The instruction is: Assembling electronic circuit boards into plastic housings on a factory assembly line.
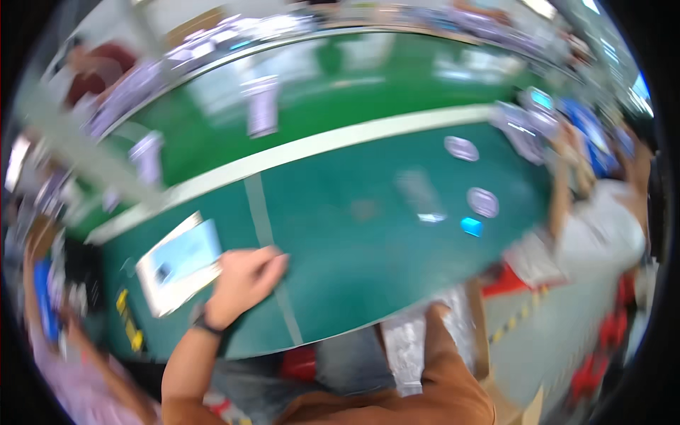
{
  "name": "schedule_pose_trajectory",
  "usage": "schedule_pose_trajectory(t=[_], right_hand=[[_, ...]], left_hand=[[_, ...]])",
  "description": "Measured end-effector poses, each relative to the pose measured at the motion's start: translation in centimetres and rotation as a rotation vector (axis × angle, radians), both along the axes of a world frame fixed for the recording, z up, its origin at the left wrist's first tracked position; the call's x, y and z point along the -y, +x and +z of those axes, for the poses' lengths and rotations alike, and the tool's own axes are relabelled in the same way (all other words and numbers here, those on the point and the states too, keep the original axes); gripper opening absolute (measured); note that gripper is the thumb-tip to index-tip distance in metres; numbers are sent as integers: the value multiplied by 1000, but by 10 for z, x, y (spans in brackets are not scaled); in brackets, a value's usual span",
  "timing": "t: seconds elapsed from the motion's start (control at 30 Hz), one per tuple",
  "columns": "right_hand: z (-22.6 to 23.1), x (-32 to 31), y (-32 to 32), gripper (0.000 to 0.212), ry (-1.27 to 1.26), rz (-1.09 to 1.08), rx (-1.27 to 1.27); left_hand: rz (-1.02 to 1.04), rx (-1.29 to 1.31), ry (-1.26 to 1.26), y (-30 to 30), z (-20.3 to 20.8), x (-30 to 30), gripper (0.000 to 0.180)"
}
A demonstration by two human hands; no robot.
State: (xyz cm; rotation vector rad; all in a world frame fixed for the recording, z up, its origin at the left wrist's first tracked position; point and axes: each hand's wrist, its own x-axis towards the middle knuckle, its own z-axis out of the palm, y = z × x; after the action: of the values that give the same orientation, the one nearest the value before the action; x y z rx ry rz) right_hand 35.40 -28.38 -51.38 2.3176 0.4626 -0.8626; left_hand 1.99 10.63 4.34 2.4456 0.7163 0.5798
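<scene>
My left hand (248,278) lies on the green table with its fingers curled in, and nothing shows in them. A dark band circles that wrist. Just left of the hand is a pale booklet or sheet stack (157,296) with a light-blue rectangle (185,252) on top. My right hand (437,312) is down at the table's near edge, over a carton (479,329) with clear plastic bags (404,347) in it. Its fingers are hidden, so I cannot tell what it holds. Motion blurs the whole picture.
Two lilac oval parts (462,149), a small blue block (471,226) and a blurred clear piece (421,195) lie on the table's right half. A yellow-and-black tool (129,322) is at far left. Co-workers sit on both sides. A white divider (333,144) crosses beyond; a post (92,145) rises left.
</scene>
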Motion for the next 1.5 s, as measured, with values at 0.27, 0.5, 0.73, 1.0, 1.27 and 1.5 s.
schedule_pose_trajectory(t=[0.27, 0.5, 0.73, 1.0, 1.27, 1.5], right_hand=[[81, -151, -98, 35, 300, 509, 150], [64, -48, -76, 33, 511, 334, 386], [75, 35, -47, 31, 722, 71, 640], [80, 108, 6, 32, 919, -237, 967], [127, 124, -8, 26, 1190, -98, 567], [121, 111, -4, 26, 1083, -13, 467]], left_hand=[[-97, 163, 69, -1, -7, -13, 25], [-96, 208, 30, -9, -6, -11, 27], [-110, 212, 68, -4, -2, -13, 29], [-77, 270, 66, -15, -4, -12, 29], [-105, 248, 81, 1, -12, -4, 28], [-123, 310, 39, -1, -26, -28, 24]])
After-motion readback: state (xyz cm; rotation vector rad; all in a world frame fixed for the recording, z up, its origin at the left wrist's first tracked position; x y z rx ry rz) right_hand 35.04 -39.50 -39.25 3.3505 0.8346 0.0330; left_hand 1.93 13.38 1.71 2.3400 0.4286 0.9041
